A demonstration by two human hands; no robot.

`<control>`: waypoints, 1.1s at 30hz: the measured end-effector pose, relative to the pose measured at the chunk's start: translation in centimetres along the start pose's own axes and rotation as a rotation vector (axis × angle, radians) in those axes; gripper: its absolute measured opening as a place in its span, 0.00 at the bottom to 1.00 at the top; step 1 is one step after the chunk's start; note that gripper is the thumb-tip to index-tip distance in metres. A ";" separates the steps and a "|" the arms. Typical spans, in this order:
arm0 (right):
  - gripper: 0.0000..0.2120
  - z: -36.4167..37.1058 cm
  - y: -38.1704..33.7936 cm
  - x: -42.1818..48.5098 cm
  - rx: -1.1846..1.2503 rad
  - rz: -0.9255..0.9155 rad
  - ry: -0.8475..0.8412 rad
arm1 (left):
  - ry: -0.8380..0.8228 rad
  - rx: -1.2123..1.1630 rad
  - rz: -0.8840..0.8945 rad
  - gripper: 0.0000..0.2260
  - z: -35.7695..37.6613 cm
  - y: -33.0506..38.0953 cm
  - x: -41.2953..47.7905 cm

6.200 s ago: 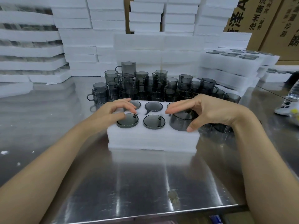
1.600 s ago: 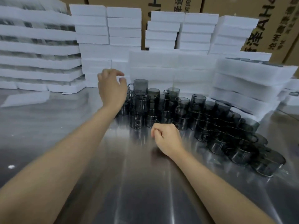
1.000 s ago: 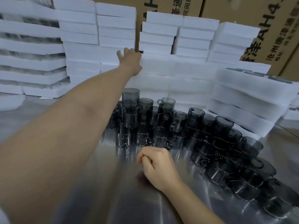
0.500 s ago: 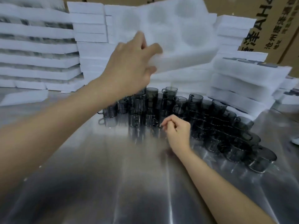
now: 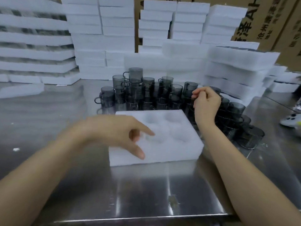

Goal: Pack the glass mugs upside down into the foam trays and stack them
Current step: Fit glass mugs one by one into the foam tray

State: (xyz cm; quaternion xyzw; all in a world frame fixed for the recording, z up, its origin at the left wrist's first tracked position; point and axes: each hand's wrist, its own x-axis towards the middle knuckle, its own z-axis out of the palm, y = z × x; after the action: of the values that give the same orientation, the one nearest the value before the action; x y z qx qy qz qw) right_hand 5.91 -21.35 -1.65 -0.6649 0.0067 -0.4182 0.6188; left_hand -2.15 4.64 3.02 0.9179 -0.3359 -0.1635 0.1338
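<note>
An empty white foam tray [image 5: 171,149] with round pockets lies flat on the steel table [image 5: 146,193] in front of me. My left hand [image 5: 117,132] hovers over the tray's left part, fingers relaxed and spread, holding nothing. Behind the tray stands a crowd of several smoky grey glass mugs [image 5: 135,79], upright, some stacked on others, trailing off to the right [image 5: 250,137]. My right hand [image 5: 206,103] is raised just in front of the mugs at the tray's far right corner, fingers loosely curled, with nothing in it.
Stacks of empty foam trays [image 5: 101,46] line the back. Stacks of trays packed with mugs stand at the left [image 5: 32,51] and right [image 5: 236,67]. Cardboard boxes [image 5: 268,22] rise behind. A white device [image 5: 291,122] lies at the right edge.
My left hand took a foam tray from the back stack, set it on the table and let go. My right hand rose from the table toward the mugs.
</note>
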 end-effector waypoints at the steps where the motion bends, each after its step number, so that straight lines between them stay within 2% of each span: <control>1: 0.18 0.1 -0.1 0.1 -0.055 -0.029 -0.035 | 0.098 -0.118 0.045 0.26 -0.7 -0.7 0.5; 2: 0.17 0.2 -0.1 0.2 -0.121 -0.067 -0.082 | 0.278 -0.250 0.081 0.21 -1.1 -1.3 1.2; 4: 0.17 0.4 0.1 0.1 -0.253 -0.154 -0.189 | 0.789 -0.485 0.112 0.09 -1.1 -2.9 3.0; 5: 0.19 0.4 0.3 0.2 -0.308 -0.183 -0.241 | 1.006 -0.583 0.101 0.08 -0.5 -3.7 3.8; 6: 0.21 0.4 0.5 0.3 -0.353 -0.197 -0.296 | 1.137 -0.657 0.065 0.11 0.3 -4.5 4.3; 7: 0.23 0.5 0.8 0.5 -0.394 -0.197 -0.356 | 1.170 -0.723 0.025 0.14 1.2 -5.3 4.7; 9: 0.28 0.9 1.3 1.2 -0.494 -0.159 -0.487 | 1.088 -0.806 0.013 0.14 2.7 -6.3 5.0; 11: 0.30 1.2 1.8 1.8 -0.600 -0.116 -0.604 | 1.005 -0.768 0.027 0.15 3.5 -6.2 5.0; 14: 0.30 1.6 2.3 2.5 -0.660 -0.113 -0.674 | 1.073 -0.752 0.015 0.18 4.1 -6.2 5.4; 21: 0.26 1.4 1.9 2.3 -0.672 -0.266 -0.548 | 1.105 -0.818 -0.013 0.18 4.0 -6.2 5.7; 27: 0.16 1.3 -3.8 1.0 -0.314 -0.244 -0.351 | 1.075 -0.781 0.007 0.16 4.6 -6.0 6.4; 31: 0.07 3.2 -5.9 -2.0 -0.255 -0.166 -0.378 | 1.016 -0.852 -0.022 0.16 4.7 -6.3 6.9; 33: 0.08 4.4 -5.5 -3.8 -0.304 -0.168 -0.432 | 0.949 -0.921 -0.046 0.17 4.8 -6.7 7.1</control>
State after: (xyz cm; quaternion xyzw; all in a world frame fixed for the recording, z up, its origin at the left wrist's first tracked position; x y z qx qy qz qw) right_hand 3.16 -14.46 1.35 -0.8222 -0.1181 -0.3109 0.4620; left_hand 4.92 4.30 -5.26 0.7462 -0.1164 0.1287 0.6427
